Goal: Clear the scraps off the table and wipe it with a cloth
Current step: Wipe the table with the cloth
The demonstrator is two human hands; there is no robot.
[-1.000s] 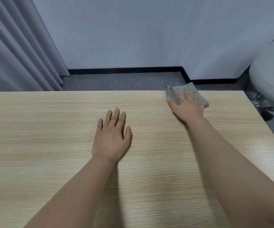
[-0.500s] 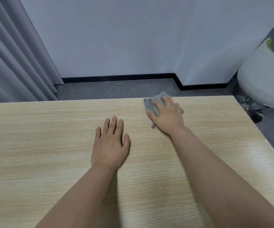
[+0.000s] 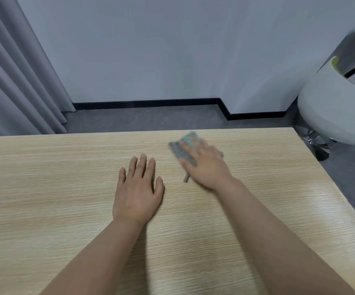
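A light wooden table [image 3: 44, 199] fills the lower part of the head view. My right hand [image 3: 206, 167] lies flat on a grey cloth [image 3: 183, 150] near the table's far edge, fingers straight and pressing it down. The cloth shows beyond the fingers, and a small corner sticks out by the wrist. My left hand [image 3: 138, 192] rests palm down on the bare wood at the middle, fingers straight, a little left of the cloth. No scraps show on the tabletop.
A white rounded chair [image 3: 334, 107] stands off the table's far right corner on a chrome base. Grey curtains [image 3: 12, 81] hang at the left. Grey floor and a wall with black skirting lie beyond the far edge.
My right hand has slid the cloth leftward along the far edge, toward my left hand. The left hand has stayed in place.
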